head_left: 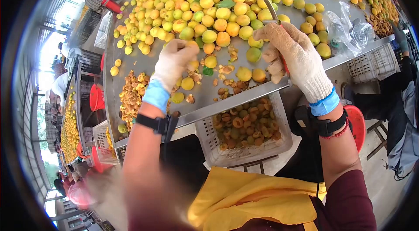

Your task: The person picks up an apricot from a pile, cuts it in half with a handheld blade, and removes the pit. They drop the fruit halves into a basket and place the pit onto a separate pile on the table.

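Note:
My right hand (297,52), in a pale knitted glove, grips a curved knife (267,2) by its red handle, blade pointing up and left over the apricots. My left hand (172,61), also gloved, hovers over the near part of the metal table (170,100) with its fingers curled together. Whatever those fingers hold is hidden. Just beyond it rises a large heap of yellow-green apricots (209,37). Loose apricots (244,74) and torn fruit pieces (224,69) lie between my hands. Below the table edge, a white plastic crate (246,157) contains many apricot halves (238,122).
A pile of pits and scraps (135,93) lies on the table's left. A clear plastic bag (347,28) rests at the right edge. The raised metal rim (227,105) separates table and crate. Another person sits at right, near a red stool (355,126).

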